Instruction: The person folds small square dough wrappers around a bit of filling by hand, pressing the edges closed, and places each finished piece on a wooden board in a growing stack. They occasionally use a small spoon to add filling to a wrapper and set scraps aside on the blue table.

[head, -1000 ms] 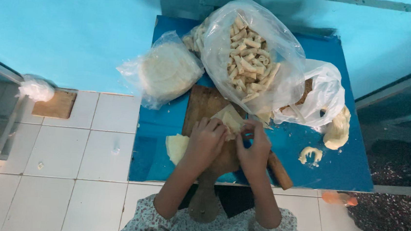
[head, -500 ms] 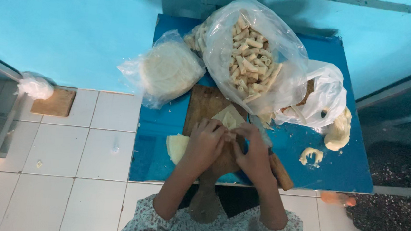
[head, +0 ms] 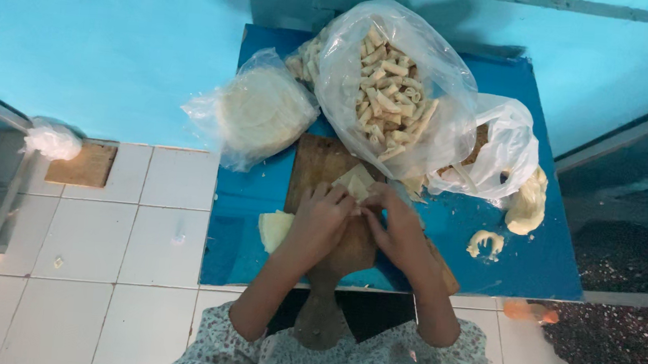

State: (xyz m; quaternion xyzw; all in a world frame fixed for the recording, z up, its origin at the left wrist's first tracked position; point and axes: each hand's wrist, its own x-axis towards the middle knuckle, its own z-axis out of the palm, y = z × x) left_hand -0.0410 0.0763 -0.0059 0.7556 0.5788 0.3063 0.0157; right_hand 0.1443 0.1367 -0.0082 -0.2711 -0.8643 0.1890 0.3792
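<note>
- A pale square wrapper sheet [head: 355, 183] is being pinched at its near edge by both hands, left hand [head: 319, 224] and right hand [head: 399, 230], fingertips pressed together on it, over the wooden board [head: 318, 162] on the blue table [head: 533, 260].
- Whether any filling sits inside the sheet can't be told, tbh; the fold is covered by the fingers.
- A tear is probably the main risk: the sheet looks thin, and it could split if it's pulled too hard from both sides at once.
- The big clear bag of finished rolls [head: 393, 87] is leaning right over the far end of the board, so it could slump onto the work if it gets bumped.
- A lump of dough [head: 526, 206] sits near the table's right side and a smaller scrap [head: 485, 241] lies nearby; the scrap could get knocked off by an elbow.
- A stack of cut sheets [head: 274, 230] is half hidden under the left wrist, so its count can't be read.
- The bag of round wrappers [head: 256, 111] is seen clearly enough, but the contents of the white bag [head: 503, 154] are mostly hidden.
- Something long and brown under the right forearm is barely seen, possibly a rolling pin; can't be sure.
</note>
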